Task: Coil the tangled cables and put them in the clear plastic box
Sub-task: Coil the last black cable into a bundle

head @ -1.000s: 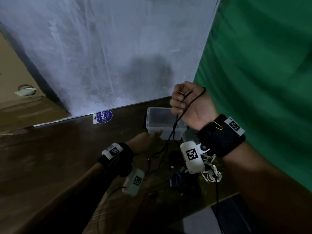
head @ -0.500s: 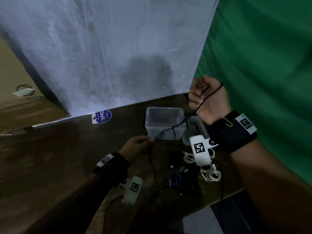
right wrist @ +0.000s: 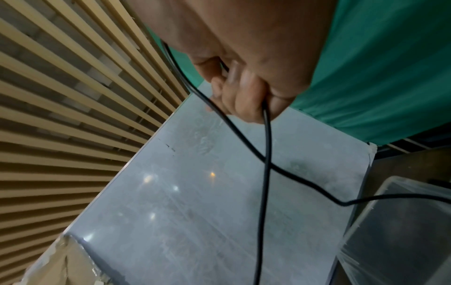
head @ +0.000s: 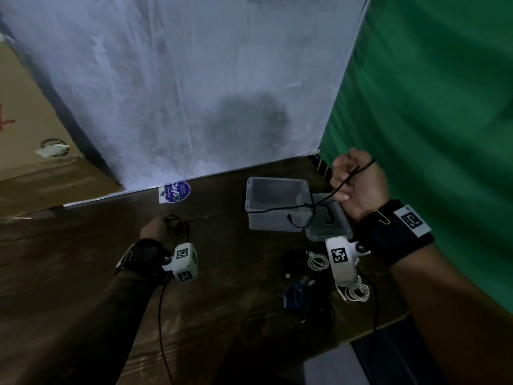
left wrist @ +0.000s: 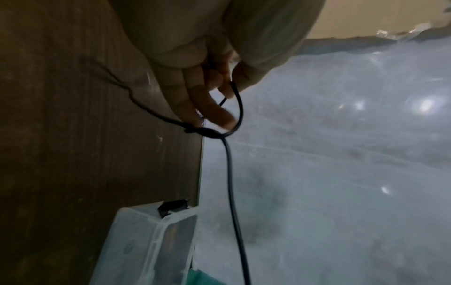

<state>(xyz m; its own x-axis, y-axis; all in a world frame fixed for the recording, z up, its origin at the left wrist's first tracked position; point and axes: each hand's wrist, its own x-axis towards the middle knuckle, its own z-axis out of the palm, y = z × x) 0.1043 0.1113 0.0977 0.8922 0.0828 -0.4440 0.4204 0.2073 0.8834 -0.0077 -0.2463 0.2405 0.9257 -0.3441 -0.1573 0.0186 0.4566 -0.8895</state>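
A thin black cable (head: 277,209) stretches between my two hands, in front of the clear plastic box (head: 273,190). My right hand (head: 354,180) is raised right of the box, fingers curled round the cable; in the right wrist view two strands (right wrist: 267,135) hang from the fist (right wrist: 244,92) and cross. My left hand (head: 159,227) is low over the table, left of the box, and pinches the cable's other part. The left wrist view shows a small loop (left wrist: 240,108) and a knot (left wrist: 207,133) at its fingertips (left wrist: 219,115). A tangle (head: 313,208) with a loose plug end hangs by the box.
The box's lid (head: 329,226) lies right of it. A pile of white (head: 317,262), blue (head: 294,295) and black cables sits on the brown table (head: 236,315) near its front right edge. Grey board behind, green cloth (head: 430,107) to the right, cardboard (head: 27,162) to the left.
My left hand has taken hold of the cable near the box and drawn it leftward. My right hand has shifted right, so the cable now spans across the box front.
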